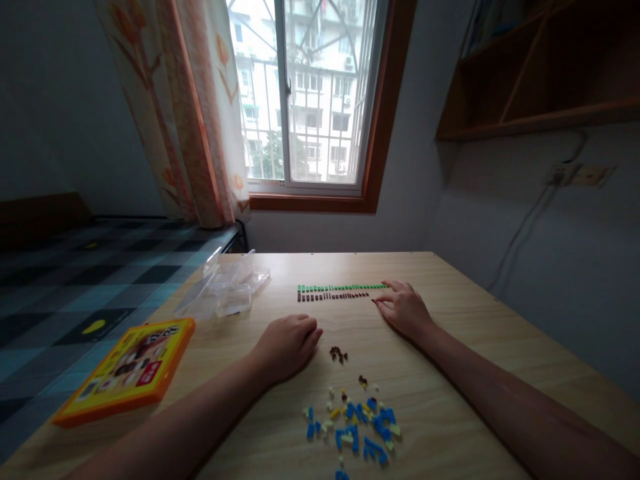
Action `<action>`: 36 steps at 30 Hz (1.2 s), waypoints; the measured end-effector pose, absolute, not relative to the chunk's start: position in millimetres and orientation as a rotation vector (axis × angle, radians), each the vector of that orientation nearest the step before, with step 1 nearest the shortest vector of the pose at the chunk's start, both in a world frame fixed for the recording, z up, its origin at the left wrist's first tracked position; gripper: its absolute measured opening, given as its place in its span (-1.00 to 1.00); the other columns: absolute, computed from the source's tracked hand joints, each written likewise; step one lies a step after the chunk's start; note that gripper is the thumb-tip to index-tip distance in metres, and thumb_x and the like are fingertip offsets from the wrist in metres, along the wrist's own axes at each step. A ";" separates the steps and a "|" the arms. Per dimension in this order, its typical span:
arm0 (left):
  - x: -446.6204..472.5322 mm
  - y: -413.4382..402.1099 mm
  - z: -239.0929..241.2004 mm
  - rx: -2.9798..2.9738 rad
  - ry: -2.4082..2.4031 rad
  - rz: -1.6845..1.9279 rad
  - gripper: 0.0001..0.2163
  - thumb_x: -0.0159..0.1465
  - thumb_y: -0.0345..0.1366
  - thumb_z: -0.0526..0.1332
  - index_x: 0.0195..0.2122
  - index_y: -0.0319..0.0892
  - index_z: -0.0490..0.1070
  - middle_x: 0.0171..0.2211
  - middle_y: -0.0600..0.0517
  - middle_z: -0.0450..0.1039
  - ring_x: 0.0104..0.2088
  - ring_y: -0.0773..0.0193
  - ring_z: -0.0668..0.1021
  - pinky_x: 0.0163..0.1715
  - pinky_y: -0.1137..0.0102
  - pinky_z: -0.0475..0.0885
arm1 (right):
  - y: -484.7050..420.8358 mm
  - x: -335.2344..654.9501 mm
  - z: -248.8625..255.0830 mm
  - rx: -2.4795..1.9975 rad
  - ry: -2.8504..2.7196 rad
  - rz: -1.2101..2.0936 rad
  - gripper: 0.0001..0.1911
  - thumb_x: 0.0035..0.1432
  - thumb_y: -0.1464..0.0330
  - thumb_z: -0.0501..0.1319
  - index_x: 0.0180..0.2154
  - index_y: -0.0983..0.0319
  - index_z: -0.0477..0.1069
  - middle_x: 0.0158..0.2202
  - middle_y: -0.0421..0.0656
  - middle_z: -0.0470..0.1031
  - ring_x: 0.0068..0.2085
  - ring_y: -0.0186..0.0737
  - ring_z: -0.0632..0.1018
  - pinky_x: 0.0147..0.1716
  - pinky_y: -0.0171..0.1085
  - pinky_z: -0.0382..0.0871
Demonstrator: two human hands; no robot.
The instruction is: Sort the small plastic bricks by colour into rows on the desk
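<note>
My right hand rests on the table at the right end of two rows of tiny building bricks. Thumb and a finger pinch a small brown brick at the end of the brown row. Another finger reaches towards the end of the green row, which runs just behind it. My left hand lies on the table with its fingers curled in, and nothing shows in it. To its right sits a small heap of loose brown bricks.
Blue bricks, mixed with pale yellow ones, lie scattered at the near middle of the wooden table. A yellow-orange box lies at the left. Clear plastic trays stand behind it. A checked bed adjoins the left.
</note>
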State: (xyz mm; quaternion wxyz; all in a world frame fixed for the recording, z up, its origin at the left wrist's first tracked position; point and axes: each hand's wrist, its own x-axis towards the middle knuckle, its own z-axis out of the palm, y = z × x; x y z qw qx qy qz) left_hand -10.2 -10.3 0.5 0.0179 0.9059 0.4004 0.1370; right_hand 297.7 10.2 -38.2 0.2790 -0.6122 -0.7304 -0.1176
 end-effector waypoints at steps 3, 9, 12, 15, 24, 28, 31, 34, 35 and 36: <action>-10.4 -10.7 0.0 2.821 1.247 0.429 -0.67 0.39 -0.19 -0.05 -0.45 -0.15 0.34 -0.40 0.00 0.47 -0.37 0.22 0.50 -0.38 0.35 0.23 | 11.3 299.2 -38.7 -1.658 -1.951 -0.318 -0.80 0.17 0.28 0.23 -0.31 0.11 0.65 0.07 -0.05 0.48 0.10 0.03 0.38 0.10 0.01 0.25; -9.8 -11.7 1.8 2.825 1.247 0.403 -0.68 0.39 -0.19 -0.04 -0.45 -0.15 0.34 -0.40 -0.01 0.47 -0.36 0.21 0.50 -0.38 0.35 0.24 | 11.4 300.5 -38.1 -1.629 -1.948 -0.301 -0.79 0.17 0.32 0.21 -0.25 0.07 0.64 0.11 -0.06 0.44 0.13 0.02 0.35 0.11 0.02 0.24; -10.0 -11.3 2.1 2.832 1.242 0.396 -0.68 0.39 -0.19 -0.04 -0.44 -0.15 0.35 -0.40 -0.01 0.47 -0.36 0.22 0.50 -0.38 0.35 0.24 | 12.3 300.9 -39.1 -1.629 -1.978 -0.294 -0.77 0.17 0.34 0.20 -0.23 0.07 0.64 0.13 -0.06 0.42 0.14 0.02 0.35 0.12 0.02 0.23; -10.4 -10.5 0.7 2.836 1.233 0.403 -0.68 0.39 -0.19 -0.04 -0.44 -0.16 0.36 -0.39 -0.01 0.48 -0.36 0.22 0.50 -0.38 0.35 0.25 | 14.1 300.1 -41.3 -1.643 -2.003 -0.277 -0.74 0.18 0.37 0.18 -0.19 0.12 0.63 0.13 -0.04 0.43 0.13 0.01 0.36 0.14 -0.01 0.22; -9.6 -10.0 -3.6 2.859 1.240 0.439 -0.70 0.37 -0.20 0.00 -0.46 -0.16 0.35 -0.41 0.01 0.46 -0.38 0.23 0.49 -0.40 0.36 0.23 | 14.2 291.2 -43.0 -1.711 -2.050 -0.188 -0.60 0.21 0.38 0.10 0.02 0.32 0.52 0.20 0.07 0.35 0.21 0.00 0.31 0.23 -0.07 0.13; -9.3 -10.3 -4.0 2.864 1.241 0.434 -0.71 0.37 -0.21 0.01 -0.46 -0.15 0.34 -0.42 0.02 0.46 -0.38 0.23 0.49 -0.41 0.36 0.23 | 12.1 291.4 -39.6 -1.705 -2.043 -0.216 -0.58 0.22 0.38 0.09 0.05 0.32 0.51 0.22 0.06 0.33 0.24 0.01 0.28 0.25 -0.07 0.12; -9.1 -10.6 -3.1 2.862 1.244 0.432 -0.72 0.36 -0.21 0.01 -0.46 -0.16 0.34 -0.42 0.02 0.46 -0.38 0.23 0.49 -0.41 0.37 0.23 | 12.7 293.1 -39.5 -1.720 -2.042 -0.231 -0.62 0.25 0.36 0.07 0.01 0.26 0.54 0.24 0.04 0.31 0.24 0.03 0.28 0.23 -0.01 0.13; -8.6 -11.1 -1.3 2.856 1.243 0.413 -0.71 0.36 -0.21 0.01 -0.46 -0.16 0.35 -0.42 0.01 0.46 -0.38 0.24 0.49 -0.40 0.38 0.23 | 15.1 294.4 -42.3 -1.706 -2.042 -0.209 -0.62 0.29 0.36 0.05 0.01 0.27 0.54 0.24 0.08 0.30 0.25 0.03 0.29 0.24 0.00 0.12; -8.5 -11.2 -0.9 2.853 1.244 0.408 -0.71 0.36 -0.21 0.01 -0.46 -0.16 0.35 -0.42 0.00 0.46 -0.38 0.24 0.49 -0.40 0.38 0.23 | 15.9 294.6 -43.5 -1.694 -2.048 -0.198 -0.61 0.29 0.37 0.04 0.01 0.28 0.53 0.25 0.09 0.29 0.25 0.03 0.28 0.25 0.00 0.12; -8.4 -11.2 -0.7 2.850 1.245 0.402 -0.71 0.36 -0.21 0.01 -0.46 -0.16 0.35 -0.42 0.00 0.46 -0.38 0.24 0.49 -0.40 0.38 0.23 | 16.6 294.7 -44.8 -1.681 -2.054 -0.186 -0.61 0.29 0.39 0.03 0.02 0.30 0.53 0.26 0.10 0.28 0.26 0.02 0.28 0.26 0.00 0.11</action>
